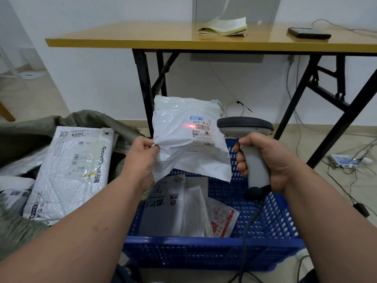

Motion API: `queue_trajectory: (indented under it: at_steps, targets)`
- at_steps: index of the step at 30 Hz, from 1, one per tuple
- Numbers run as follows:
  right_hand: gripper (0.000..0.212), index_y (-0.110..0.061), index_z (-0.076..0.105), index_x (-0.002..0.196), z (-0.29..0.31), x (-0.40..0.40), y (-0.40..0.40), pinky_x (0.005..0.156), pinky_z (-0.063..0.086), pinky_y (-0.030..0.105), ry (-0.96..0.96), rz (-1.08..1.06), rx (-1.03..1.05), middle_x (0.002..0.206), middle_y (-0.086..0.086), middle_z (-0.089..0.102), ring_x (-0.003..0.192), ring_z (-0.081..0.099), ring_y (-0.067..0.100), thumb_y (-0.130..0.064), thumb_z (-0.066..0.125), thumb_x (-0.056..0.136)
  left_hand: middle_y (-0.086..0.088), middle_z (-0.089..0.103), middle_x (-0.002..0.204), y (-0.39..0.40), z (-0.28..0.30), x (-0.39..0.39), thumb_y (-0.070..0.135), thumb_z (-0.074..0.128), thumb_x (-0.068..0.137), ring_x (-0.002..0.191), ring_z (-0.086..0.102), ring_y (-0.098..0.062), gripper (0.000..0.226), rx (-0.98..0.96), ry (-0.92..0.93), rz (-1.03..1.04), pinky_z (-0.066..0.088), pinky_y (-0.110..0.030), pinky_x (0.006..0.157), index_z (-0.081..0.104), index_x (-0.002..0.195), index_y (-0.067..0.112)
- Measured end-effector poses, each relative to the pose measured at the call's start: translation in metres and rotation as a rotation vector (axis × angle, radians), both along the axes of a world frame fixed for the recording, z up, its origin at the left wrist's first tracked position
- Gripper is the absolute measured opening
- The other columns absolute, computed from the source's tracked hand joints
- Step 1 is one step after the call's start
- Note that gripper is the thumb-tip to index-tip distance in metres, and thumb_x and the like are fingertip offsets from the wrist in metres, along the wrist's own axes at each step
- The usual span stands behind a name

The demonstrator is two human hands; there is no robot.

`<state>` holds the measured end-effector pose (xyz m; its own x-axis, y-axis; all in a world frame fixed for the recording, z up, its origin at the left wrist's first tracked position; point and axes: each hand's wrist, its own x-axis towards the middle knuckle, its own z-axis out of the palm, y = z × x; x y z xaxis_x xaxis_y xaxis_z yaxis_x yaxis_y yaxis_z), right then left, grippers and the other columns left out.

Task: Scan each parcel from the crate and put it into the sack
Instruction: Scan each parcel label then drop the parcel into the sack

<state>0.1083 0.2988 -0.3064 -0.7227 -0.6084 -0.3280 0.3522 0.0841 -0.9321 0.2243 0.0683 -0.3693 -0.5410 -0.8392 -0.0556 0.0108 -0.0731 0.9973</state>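
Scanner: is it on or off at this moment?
On: the scanner in the right hand throws a red glow onto the held parcel.

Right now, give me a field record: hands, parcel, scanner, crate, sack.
left hand: grip on the white plastic mailer parcel at its left edge, above the crate
right hand: holds the grey handheld barcode scanner
scanner: red light on the parcel's label
blue plastic lattice crate: several flat parcels left inside
green woven sack: open, left of the crate, white parcels inside
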Motion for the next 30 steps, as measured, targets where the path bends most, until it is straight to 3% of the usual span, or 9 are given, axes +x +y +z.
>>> queue_trajectory:
  at_steps: [13,18,23,30]
  targets:
    - [0.018,-0.005,0.066,0.087,-0.001,0.002,-0.012,0.043,0.050,0.026,0.021,0.003,0.046,0.061,0.006,0.062,0.048,0.060,0.017,-0.023,0.062,0.085,0.002,0.057,0.075,-0.010,0.003,0.014,-0.001,0.055,0.094,0.064,0.051,-0.009,0.024,-0.009,-0.010,0.020,0.042,-0.010,0.045,0.052,0.079,0.018]
    - [0.021,-0.005,0.068,0.091,-0.005,0.006,-0.030,0.045,0.050,0.029,0.076,-0.017,0.106,0.059,0.006,0.065,0.048,0.061,0.017,-0.024,0.065,0.085,0.001,0.062,0.077,-0.022,0.006,0.034,0.007,0.059,0.094,0.070,0.057,-0.014,0.017,0.036,-0.025,0.066,0.047,-0.025,0.060,0.055,0.082,0.019]
    - [0.022,-0.005,0.068,0.096,-0.012,0.023,-0.061,0.052,0.051,0.033,0.119,0.003,0.134,0.063,0.008,0.068,0.054,0.064,0.020,-0.025,0.066,0.086,0.002,0.059,0.078,-0.049,0.012,0.068,0.015,0.057,0.094,0.067,0.053,-0.013,0.012,-0.006,-0.065,0.215,0.044,-0.027,0.062,0.055,0.085,0.023]
    - [0.018,-0.003,0.067,0.093,-0.022,0.061,-0.126,0.052,0.050,0.032,0.080,0.098,0.101,0.065,0.010,0.066,0.052,0.064,0.019,-0.020,0.065,0.089,0.001,0.057,0.081,-0.110,0.021,0.126,0.014,0.058,0.094,0.064,0.051,-0.012,0.004,0.152,0.031,0.636,0.042,-0.022,0.051,0.057,0.094,0.018]
